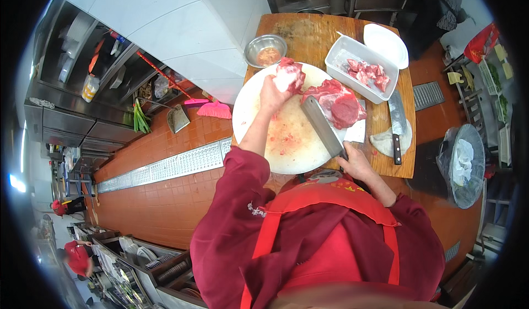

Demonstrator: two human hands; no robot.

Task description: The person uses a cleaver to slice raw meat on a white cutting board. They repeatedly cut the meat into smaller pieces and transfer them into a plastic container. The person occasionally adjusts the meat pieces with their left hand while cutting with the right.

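My left hand (272, 96) grips a chunk of raw meat (290, 76) over the upper part of a round white cutting board (256, 131). In my right hand (354, 160) is the handle of a cleaver (322, 127), its broad blade slanting up and left beside a larger piece of raw meat (341, 104) at the board's right side. Small red scraps lie on the board. A white plastic container (355, 75) holds several meat chunks (368, 73). A second knife (396, 119) rests partly on a folded cloth (378, 140) at the right.
A metal bowl (264, 40) with reddish contents stands beyond the board on the wooden table (306, 28). A white lid (384, 44) lies by the container. Right of the table is a plastic-lined bin (467, 166). People are at the top right (442, 3) and far left (78, 257).
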